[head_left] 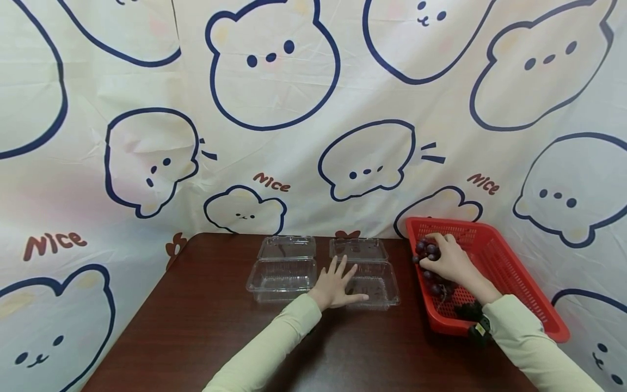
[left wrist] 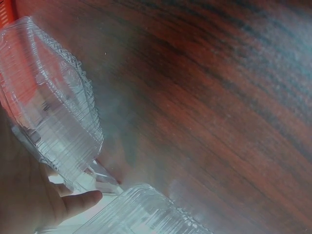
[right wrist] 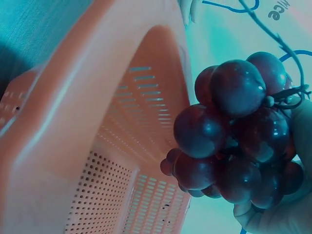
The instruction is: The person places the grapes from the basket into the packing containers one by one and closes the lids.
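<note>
A bunch of dark red grapes (head_left: 427, 251) is gripped by my right hand (head_left: 453, 265) at the left side of the red plastic basket (head_left: 521, 272). In the right wrist view, the round grapes (right wrist: 219, 131) hang close together on a thin curved stem (right wrist: 278, 41), with fingers around their right side. My left hand (head_left: 334, 286) has its fingers spread at the near left part of the right clear plastic clamshell box (head_left: 374, 283). From the left wrist, the left hand (left wrist: 34, 190) overlaps the edge of a clear box (left wrist: 63, 102).
Left of that box stands a second clear clamshell box (head_left: 281, 275), its lid raised toward the back. Both rest on a dark brown wooden table (head_left: 206, 316). A white cloth (head_left: 274, 98) printed with cartoon bears hangs behind the table.
</note>
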A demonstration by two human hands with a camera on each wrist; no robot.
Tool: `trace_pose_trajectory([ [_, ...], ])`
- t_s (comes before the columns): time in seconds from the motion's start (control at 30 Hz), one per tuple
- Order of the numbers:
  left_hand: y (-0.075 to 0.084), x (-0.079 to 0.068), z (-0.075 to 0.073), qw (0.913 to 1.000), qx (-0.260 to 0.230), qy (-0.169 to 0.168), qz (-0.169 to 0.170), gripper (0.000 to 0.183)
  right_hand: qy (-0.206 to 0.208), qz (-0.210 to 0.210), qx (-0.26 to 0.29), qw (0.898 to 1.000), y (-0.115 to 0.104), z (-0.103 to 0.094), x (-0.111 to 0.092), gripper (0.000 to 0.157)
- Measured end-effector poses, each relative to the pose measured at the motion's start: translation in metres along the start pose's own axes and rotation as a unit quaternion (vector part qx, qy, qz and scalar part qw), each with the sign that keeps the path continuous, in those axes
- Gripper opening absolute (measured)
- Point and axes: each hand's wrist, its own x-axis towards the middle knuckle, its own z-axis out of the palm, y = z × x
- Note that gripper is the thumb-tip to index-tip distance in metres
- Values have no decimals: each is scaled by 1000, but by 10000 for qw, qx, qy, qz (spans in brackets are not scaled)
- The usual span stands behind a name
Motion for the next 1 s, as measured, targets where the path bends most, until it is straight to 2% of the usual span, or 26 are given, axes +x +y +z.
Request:
trace_pose_trajectory([
  [1.0,0,-1,-2,9997,-226,-61,1,85,65,-228,134,9996,-22,10,9,63],
])
